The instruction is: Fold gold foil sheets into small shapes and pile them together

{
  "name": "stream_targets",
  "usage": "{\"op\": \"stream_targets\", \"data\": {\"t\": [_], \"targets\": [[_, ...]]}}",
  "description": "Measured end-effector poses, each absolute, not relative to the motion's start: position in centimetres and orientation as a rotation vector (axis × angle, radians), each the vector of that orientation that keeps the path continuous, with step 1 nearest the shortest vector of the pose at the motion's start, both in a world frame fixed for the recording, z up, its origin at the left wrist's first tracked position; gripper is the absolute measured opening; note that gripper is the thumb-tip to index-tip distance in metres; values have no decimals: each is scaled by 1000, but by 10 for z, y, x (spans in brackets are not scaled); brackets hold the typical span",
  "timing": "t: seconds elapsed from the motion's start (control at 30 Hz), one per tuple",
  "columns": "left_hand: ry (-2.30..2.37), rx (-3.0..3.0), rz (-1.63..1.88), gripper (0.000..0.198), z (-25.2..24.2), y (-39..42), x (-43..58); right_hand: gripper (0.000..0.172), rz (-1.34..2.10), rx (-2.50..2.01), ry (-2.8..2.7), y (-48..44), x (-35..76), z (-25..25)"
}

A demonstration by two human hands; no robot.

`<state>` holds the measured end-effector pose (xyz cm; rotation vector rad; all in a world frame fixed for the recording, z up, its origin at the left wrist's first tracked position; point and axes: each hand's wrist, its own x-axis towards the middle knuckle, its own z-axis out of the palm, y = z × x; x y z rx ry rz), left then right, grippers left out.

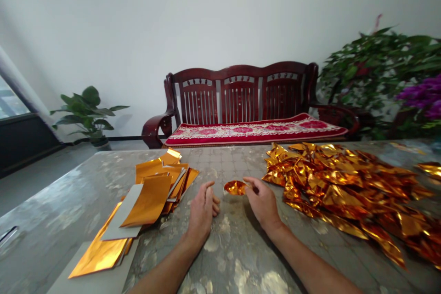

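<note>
My right hand pinches the right end of a small boat-shaped gold foil paper ingot between thumb and fingers, just above the table. To its left, my left hand rests low by the tabletop, holding nothing, its fingers loosely bent and partly apart. A gap separates it from the ingot. Left of that hand lies a loose stack of flat gold foil paper sheets, some showing grey backs. On the right spreads a large heap of folded gold foil pieces, close to my right hand.
The grey patterned table reaches toward a dark red wooden bench with a red floral cover. A potted plant stands back left; leafy plants and purple flowers are on the right. A dark slim object lies at the left edge.
</note>
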<state>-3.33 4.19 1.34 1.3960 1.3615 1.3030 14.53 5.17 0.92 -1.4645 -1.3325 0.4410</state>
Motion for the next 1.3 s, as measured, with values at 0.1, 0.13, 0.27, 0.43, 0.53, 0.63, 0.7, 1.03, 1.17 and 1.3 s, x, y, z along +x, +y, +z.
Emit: {"op": "stream_targets", "data": {"t": [0.1, 0.13, 0.27, 0.43, 0.53, 0.63, 0.7, 1.03, 1.17, 1.3], "targets": [[1379, 1518, 1303, 36, 7, 46, -36, 40, 615, -1443, -1267, 54, 147, 7], [1357, 1576, 1325, 31, 5, 47, -38, 40, 669, -1423, -1260, 54, 146, 6], [1161, 1767, 1409, 26, 6, 47, -42, 41, 824, -1354, -1291, 55, 146, 3], [996, 1852, 1372, 25, 9, 45, -45, 41, 911, -1326, -1358, 57, 147, 5], [962, 1815, 1316, 21, 8, 44, -44, 39, 972, -1309, -1402, 57, 149, 7], [932, 1732, 1237, 20, 7, 43, -42, 40, 1030, -1289, -1413, 57, 150, 10], [911, 1697, 1187, 19, 8, 43, -42, 42, 1064, -1278, -1418, 56, 152, 13], [972, 1428, 1221, 19, 9, 43, -37, 33, 894, -1331, -1388, 55, 151, 14], [1107, 1379, 1210, 20, 7, 44, -36, 22, 419, -1311, -1495, 45, 140, 13], [1127, 1559, 1251, 15, 7, 44, -40, 16, 204, -1081, -1716, 30, 128, 21]]}}
